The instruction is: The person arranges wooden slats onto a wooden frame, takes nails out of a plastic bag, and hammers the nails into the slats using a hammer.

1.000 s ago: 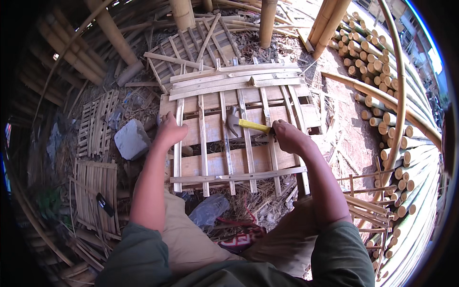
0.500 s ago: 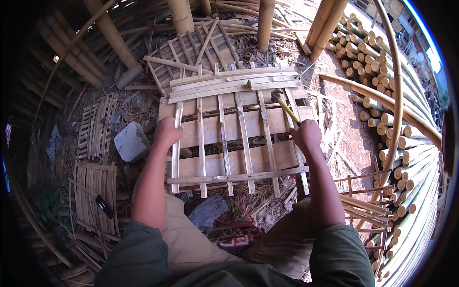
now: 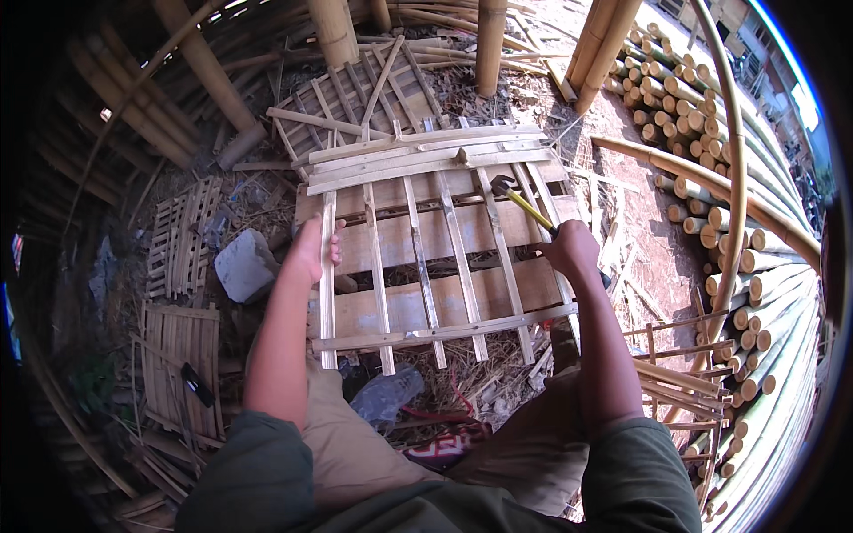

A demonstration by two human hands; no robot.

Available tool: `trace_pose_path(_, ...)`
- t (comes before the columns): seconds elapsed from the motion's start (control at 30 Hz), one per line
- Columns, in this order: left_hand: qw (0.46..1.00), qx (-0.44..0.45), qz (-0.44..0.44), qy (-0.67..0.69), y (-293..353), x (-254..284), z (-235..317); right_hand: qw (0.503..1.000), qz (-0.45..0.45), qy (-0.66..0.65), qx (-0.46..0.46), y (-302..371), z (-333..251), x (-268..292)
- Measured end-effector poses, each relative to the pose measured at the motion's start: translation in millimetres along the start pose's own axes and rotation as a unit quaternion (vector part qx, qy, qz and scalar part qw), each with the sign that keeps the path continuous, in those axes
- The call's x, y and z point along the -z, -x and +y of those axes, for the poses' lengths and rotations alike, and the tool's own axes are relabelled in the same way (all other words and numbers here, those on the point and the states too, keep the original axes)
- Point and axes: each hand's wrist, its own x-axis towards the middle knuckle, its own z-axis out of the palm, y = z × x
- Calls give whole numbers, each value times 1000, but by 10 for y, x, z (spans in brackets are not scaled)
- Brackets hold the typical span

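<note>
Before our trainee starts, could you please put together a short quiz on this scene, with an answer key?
1. Which of the person's hands holds the yellow-handled hammer?

2. True or false: the left hand is at the leftmost slat of the slatted frame.

3. Where does the pale block lie?
A) To the right of the slatted frame
B) To the left of the slatted frame
C) On top of the slatted frame

Key: 1. The right hand. 2. True. 3. B.
</note>
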Motion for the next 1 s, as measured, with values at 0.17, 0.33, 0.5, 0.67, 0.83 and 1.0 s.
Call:
trace_pose_path(0.17, 996, -61, 65, -23, 68, -121, -124, 1000, -23, 0, -17, 5, -26, 55)
trace_pose_path(0.33, 988, -111, 93, -59, 194, -180, -219, 999, 1, 8, -38, 35, -102, 181)
trace_pose_path(0.5, 985, -134, 88, -57, 222, -167, -266, 997, 7, 3, -80, -9, -77, 295)
trace_pose_path(0.67, 982, -152, 100, -61, 228, -133, -228, 996, -1, -17, -82, -14, 21, 305)
trace_pose_path(0.83, 979, -146, 128, -57, 301, -214, -246, 998, -29, -20, -59, -3, 51, 180)
trace_pose_path(1.0, 979, -158, 118, -48, 293, -224, -276, 998, -37, -9, -56, -69, 39, 113)
